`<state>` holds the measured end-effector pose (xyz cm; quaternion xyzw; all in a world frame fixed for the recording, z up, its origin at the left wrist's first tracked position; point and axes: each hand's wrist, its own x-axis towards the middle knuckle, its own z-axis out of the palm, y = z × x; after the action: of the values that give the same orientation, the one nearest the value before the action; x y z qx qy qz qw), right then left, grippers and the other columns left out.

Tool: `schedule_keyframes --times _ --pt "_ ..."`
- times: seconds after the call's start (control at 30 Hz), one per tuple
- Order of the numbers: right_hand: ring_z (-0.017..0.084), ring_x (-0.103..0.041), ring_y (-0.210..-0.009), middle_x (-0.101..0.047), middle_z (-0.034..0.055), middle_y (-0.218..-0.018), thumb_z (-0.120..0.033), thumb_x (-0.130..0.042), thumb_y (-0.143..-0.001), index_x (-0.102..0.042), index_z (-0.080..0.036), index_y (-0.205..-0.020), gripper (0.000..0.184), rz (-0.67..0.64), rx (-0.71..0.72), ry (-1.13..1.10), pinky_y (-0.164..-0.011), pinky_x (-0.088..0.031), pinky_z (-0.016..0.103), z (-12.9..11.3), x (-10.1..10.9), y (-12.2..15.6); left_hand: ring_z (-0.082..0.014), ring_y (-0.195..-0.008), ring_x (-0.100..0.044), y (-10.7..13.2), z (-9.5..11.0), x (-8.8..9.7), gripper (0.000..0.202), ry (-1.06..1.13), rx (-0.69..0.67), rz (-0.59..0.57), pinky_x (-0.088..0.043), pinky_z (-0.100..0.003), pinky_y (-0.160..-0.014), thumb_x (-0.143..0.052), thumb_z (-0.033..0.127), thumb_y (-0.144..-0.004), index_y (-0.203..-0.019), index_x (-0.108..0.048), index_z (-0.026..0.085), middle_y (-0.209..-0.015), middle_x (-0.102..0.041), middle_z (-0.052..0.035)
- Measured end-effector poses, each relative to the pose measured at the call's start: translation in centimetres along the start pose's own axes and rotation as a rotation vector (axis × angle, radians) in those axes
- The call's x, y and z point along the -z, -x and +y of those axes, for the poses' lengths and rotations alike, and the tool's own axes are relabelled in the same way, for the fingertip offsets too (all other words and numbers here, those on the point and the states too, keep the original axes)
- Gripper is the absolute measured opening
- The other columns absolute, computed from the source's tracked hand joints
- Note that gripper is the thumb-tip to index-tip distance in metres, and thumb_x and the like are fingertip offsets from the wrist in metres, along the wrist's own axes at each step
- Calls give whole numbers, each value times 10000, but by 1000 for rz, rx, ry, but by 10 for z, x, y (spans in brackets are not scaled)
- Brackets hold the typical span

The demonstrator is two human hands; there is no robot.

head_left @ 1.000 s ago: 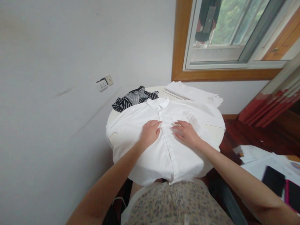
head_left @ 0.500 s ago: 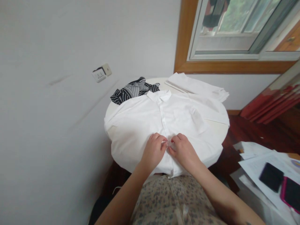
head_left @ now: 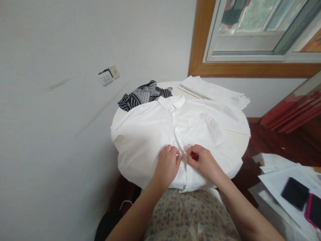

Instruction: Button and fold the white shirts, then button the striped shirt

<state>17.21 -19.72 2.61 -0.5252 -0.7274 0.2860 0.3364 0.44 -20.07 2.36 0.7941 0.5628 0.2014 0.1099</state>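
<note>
The fingers (head_left: 171, 149) of the left hand (head_left: 167, 164) and those of the right hand (head_left: 205, 161) pinch the front edges of one white shirt (head_left: 147, 134) — the two hands nearly meeting along its middle line. The shirt lies front up on one round table (head_left: 238, 141), nearly covering it, its single collar (head_left: 171, 102) pointing away from the person and its hem hanging over the near rim. It looks plain, thin and lightly creased, spread wide to both sides. Beyond the collar sit two more cloths: one crumpled black-and-white striped cloth (head_left: 140, 96) at left, one folded white cloth (head_left: 215, 90) at right. Farther right, low down, two dark flat devices — one black (head_left: 295, 193), one pink-edged (head_left: 314, 211) — rest on loose papers (head_left: 278, 179).
</note>
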Motion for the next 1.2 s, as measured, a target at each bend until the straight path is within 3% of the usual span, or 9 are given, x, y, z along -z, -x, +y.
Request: schedule_keyframes --times 0.23,0.4,0.7,1.2 --pt "125 -527 -627 -578 3 -713 -218 -564 -794 -631 -180 -816 80 28 -69 -338 -584 -444 234 4 -11 1 -214 -836 -515 0 -1 0 110 -4 2 -12 -420 -374 -782 -506 174 -866 -760 -515 200 -825 -544 -44" --pt "118 -506 -596 -566 -4 -686 -219 -574 -789 -642 -180 -794 79 32 -62 -300 -571 -419 233 7 -22 2 -191 -796 -517 0 -8 3 134 120 -27 -25 -420 -333 -737 -501 163 -862 -735 -519 201 -780 -543 -27" --pt "122 -515 -614 -578 7 -728 -193 -570 -785 -643 -197 -825 83 21 -29 -244 -559 -415 231 4 -20 6 -174 -795 -530 2 -21 5 140 305 -31 -7 -428 -319 -740 -509 214 -871 -736 -547 201 -771 -563 -25" --pt "139 -529 -643 -572 17 -736 -205 -568 -828 -660 -211 -885 109 38 51 -111 -583 -432 247 0 -19 10 -185 -837 -531 5 -20 4 151 263 -43 15 -432 -331 -792 -454 210 -900 -794 -561 214 -820 -583 -33"
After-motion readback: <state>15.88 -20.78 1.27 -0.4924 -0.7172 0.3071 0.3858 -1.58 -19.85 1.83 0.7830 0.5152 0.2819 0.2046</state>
